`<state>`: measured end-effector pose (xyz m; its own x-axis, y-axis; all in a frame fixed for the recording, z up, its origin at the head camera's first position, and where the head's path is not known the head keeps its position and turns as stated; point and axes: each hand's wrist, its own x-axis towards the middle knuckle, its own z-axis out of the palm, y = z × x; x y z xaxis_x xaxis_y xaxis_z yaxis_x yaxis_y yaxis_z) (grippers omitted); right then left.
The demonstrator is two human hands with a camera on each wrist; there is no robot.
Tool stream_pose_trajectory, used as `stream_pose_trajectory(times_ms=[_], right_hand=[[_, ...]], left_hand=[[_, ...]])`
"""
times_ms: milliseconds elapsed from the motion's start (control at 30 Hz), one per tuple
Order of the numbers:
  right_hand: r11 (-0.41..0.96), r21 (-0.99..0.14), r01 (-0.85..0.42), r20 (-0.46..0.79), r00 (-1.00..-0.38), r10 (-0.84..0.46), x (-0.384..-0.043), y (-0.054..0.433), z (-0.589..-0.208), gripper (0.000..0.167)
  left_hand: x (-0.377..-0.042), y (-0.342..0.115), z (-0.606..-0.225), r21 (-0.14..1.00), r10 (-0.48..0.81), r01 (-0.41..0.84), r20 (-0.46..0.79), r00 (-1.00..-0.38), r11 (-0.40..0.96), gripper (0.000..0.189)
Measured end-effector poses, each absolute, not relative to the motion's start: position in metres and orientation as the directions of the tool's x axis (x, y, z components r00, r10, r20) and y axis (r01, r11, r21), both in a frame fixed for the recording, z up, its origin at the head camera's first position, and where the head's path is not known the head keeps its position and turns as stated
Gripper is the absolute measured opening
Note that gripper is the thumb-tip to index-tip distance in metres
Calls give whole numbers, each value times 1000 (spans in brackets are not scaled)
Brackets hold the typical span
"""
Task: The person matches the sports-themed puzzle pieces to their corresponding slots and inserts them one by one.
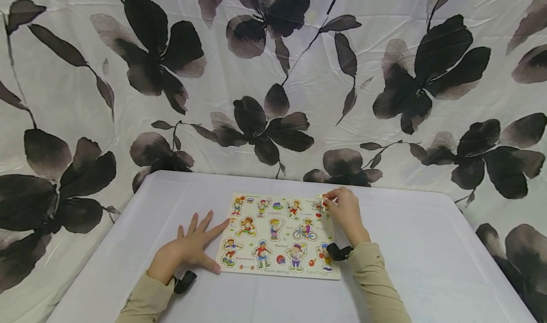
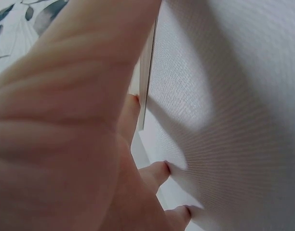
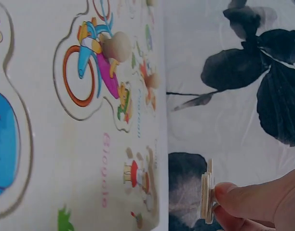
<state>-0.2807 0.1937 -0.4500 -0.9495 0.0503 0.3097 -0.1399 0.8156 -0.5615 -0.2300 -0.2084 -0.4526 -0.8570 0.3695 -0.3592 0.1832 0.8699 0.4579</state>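
Observation:
My right hand (image 1: 347, 216) pinches a small wooden puzzle piece (image 3: 206, 198) between thumb and fingers. In the right wrist view the piece is edge-on and raised off the board, beside a figure-shaped spot (image 3: 134, 173) with a printed picture. Colourful sports figures with knobs cover the wooden peg puzzle board (image 1: 262, 228), which lies flat on the table. Among them is a cyclist piece (image 1: 305, 230). Fingers spread, my left hand (image 1: 188, 247) rests at the board's left side, its thumb and index finger touching that edge; the other fingertips meet the tablecloth.
A white cloth covers the table (image 1: 410, 247) around the board. Behind the table's far edge hangs a floral curtain (image 1: 333, 99). Each wrist wears a small black camera, one (image 1: 185, 282) at the left and another (image 1: 339, 252) overlapping the board's right edge.

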Motion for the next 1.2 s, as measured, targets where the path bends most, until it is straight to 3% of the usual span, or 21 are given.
stream_pose_trajectory(times_ms=[567,933,1200], right_hand=[[819,-559,-132,258,-966,20,-284,185,-463,5],[833,-552,-39,109,-994,25,-288,186,-463,8],[833,-552,-43,73,-997,-4,-289,186,-459,9]], left_hand=[[-229,-208,-452,453,372,191,-351,-859,871,126],[-228,-207,-452,444,375,199,-354,-857,874,125],[-229,-207,-451,436,370,198,-354,-859,878,125]])
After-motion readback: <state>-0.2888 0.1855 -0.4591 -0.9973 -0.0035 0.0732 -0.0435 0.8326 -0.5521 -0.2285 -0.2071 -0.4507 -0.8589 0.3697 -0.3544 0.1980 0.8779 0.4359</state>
